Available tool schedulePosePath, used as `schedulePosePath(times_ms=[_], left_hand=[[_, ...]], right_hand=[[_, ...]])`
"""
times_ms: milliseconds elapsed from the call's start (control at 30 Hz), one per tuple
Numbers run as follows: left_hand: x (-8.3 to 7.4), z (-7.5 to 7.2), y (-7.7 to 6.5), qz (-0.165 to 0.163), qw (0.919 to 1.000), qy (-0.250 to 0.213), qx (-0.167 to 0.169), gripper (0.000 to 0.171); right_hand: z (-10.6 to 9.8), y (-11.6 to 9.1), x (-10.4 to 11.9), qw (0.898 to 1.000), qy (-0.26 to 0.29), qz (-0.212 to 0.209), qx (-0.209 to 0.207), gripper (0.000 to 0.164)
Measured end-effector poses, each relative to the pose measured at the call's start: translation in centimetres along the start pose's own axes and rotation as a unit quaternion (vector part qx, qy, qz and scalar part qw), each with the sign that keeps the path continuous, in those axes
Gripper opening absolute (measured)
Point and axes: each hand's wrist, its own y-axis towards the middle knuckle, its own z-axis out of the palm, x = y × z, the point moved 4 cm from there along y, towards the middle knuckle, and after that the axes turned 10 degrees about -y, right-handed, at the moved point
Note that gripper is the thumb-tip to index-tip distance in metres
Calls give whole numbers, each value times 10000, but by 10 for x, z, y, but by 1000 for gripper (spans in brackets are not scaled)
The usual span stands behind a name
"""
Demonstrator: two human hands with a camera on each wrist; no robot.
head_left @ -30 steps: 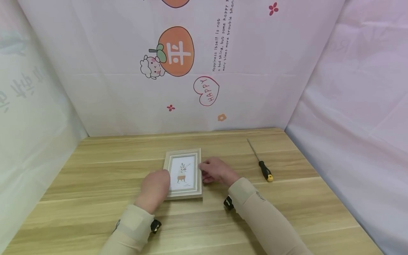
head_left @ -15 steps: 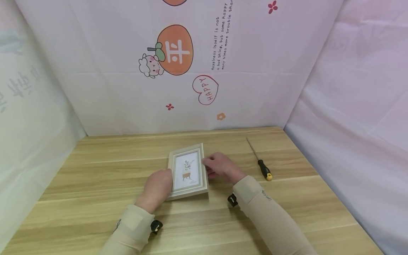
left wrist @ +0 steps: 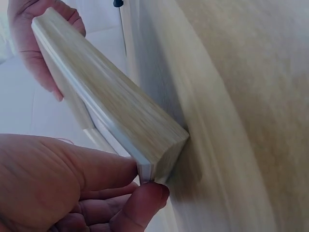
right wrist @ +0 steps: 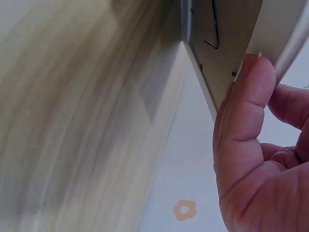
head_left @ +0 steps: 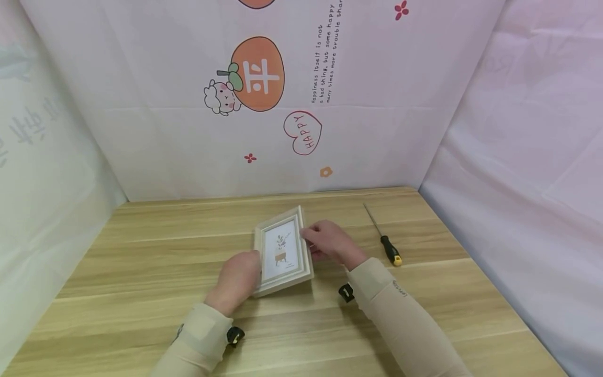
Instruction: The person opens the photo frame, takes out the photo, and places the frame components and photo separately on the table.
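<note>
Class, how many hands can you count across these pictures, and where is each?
2: the left hand grips the left side of the picture frame; the right hand holds its higher right side. Some fingers are hidden.

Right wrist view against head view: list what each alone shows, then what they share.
Only the right wrist view shows the back of the picture frame.
Only the head view shows the screwdriver, the left hand and the potted-plant print.
Both show the right hand holding the frame, the wooden table and an orange flower.
</note>
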Motion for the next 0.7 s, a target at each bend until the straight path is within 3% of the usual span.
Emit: schedulePosePath(times_ms=[700], left_hand=[[-8, 9, 3, 169, 9998, -131, -6, 7]], right_hand=[[-8, -14, 25, 9972, -541, -371, -345, 37]])
